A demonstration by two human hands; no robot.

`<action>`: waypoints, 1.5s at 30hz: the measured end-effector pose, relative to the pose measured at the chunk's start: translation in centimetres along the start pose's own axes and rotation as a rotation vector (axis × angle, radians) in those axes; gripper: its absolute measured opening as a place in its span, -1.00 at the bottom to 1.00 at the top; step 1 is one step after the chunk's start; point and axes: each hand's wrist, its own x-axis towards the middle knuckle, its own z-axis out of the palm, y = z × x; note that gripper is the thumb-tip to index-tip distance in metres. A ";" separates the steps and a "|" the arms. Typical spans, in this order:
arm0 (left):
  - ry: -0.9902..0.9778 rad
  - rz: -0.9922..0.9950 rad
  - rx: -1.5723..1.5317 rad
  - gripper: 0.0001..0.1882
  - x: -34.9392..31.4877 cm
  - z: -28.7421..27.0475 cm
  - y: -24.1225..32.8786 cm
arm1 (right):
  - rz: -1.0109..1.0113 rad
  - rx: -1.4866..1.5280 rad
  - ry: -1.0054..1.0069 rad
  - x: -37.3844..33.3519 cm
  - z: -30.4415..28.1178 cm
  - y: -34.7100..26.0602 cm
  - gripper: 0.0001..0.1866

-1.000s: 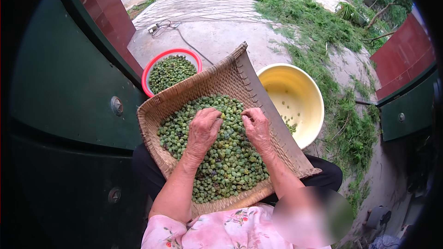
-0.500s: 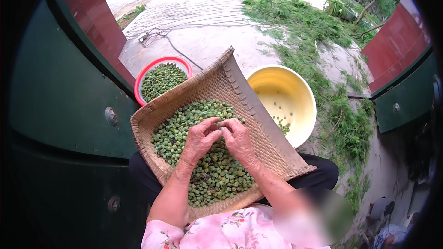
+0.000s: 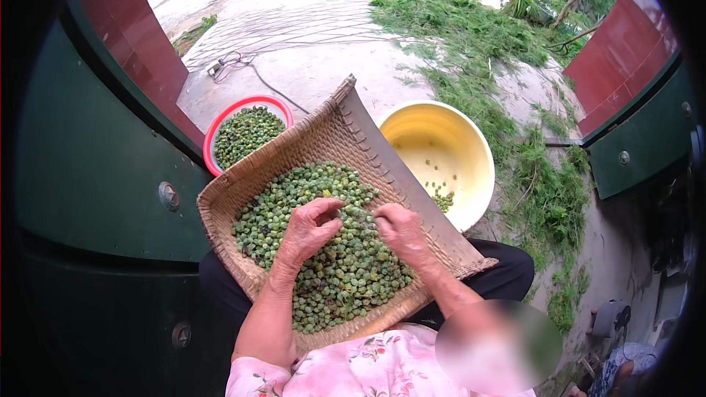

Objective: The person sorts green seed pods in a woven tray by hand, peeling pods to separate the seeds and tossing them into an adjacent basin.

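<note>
A woven basket tray (image 3: pixel 272 158) rests tilted across my lap, holding a heap of small round green fruits (image 3: pixel 331 287), some darker or yellowish. My left hand (image 3: pixel 309 231) hovers over the middle of the heap. Its fingers are curled toward the thumb, and whatever lies between the tips is too small to name. To its right, near the tray's right side, my right hand (image 3: pixel 403 231) is closed in a pinch. What its fingertips hold, if anything, cannot be made out. The two hands are apart.
Beyond the tray at left stands a red-rimmed basin (image 3: pixel 211 132) of the same fruits. A yellow basin (image 3: pixel 482 154) at right holds a few. Cut green branches (image 3: pixel 551 206) cover the ground at right. Green doors (image 3: pixel 95 154) flank me; a cable (image 3: pixel 276 88) lies ahead.
My hands were together at the fingertips; now they have parted, the right one moving off to the right. The whole view has shifted slightly.
</note>
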 end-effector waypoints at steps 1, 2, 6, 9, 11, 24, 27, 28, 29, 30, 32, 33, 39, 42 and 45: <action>-0.006 0.044 0.012 -0.67 0.1 -0.1 -0.2 | 0.004 -0.049 0.021 -0.4 -1.6 1.0 -0.91; -0.012 0.089 0.024 -0.66 0.1 -0.1 -0.3 | 0.007 -0.099 0.042 -0.8 -3.6 2.1 -0.89; 0.039 0.082 -0.047 -0.66 -0.2 0.1 -0.1 | 0.276 -0.216 0.204 -2.3 -13.8 5.1 -0.88; 0.053 0.080 -0.086 -0.65 -0.2 0.3 -0.1 | 0.194 -0.503 0.406 -5.7 -21.9 10.3 -0.90; 0.045 -0.069 -0.197 -0.69 -0.2 0.5 0.5 | 0.303 -0.767 0.403 -8.6 -26.5 12.5 -0.87; 0.064 0.363 0.300 -0.83 -0.4 3.4 0.4 | 0.314 -0.570 0.317 -9.0 -22.6 11.5 -0.84; 0.073 0.371 0.282 -0.81 -0.3 3.0 0.4 | 0.303 -0.600 0.256 -9.0 -22.4 11.4 -0.84; 0.076 0.378 0.266 -0.80 -0.2 2.9 0.4 | 0.332 -0.578 0.254 -9.0 -22.4 11.2 -0.83; 0.087 0.379 0.263 -0.78 -0.3 2.9 0.3 | 0.363 -0.557 0.253 -9.1 -22.3 11.1 -0.83; 0.086 0.377 0.264 -0.78 -0.3 2.9 0.2 | 0.364 -0.555 0.253 -9.1 -22.3 11.2 -0.83; 0.085 0.361 0.282 -0.78 -0.2 2.9 0.1 | 0.316 -0.574 0.249 -9.2 -22.4 11.4 -0.83; 0.084 0.361 0.283 -0.78 -0.2 2.8 0.0 | 0.316 -0.573 0.249 -9.1 -22.4 11.4 -0.83; 0.068 0.341 0.291 -0.76 -0.2 2.7 -0.2 | 0.317 -0.566 0.239 -9.1 -22.4 11.4 -0.83; 0.070 0.362 0.301 -0.75 -0.2 2.8 0.0 | 0.321 -0.565 0.228 -9.1 -22.3 11.3 -0.83; 0.071 0.369 0.309 -0.74 -0.2 2.9 -0.1 | 0.298 -0.571 0.234 -9.1 -22.3 11.3 -0.83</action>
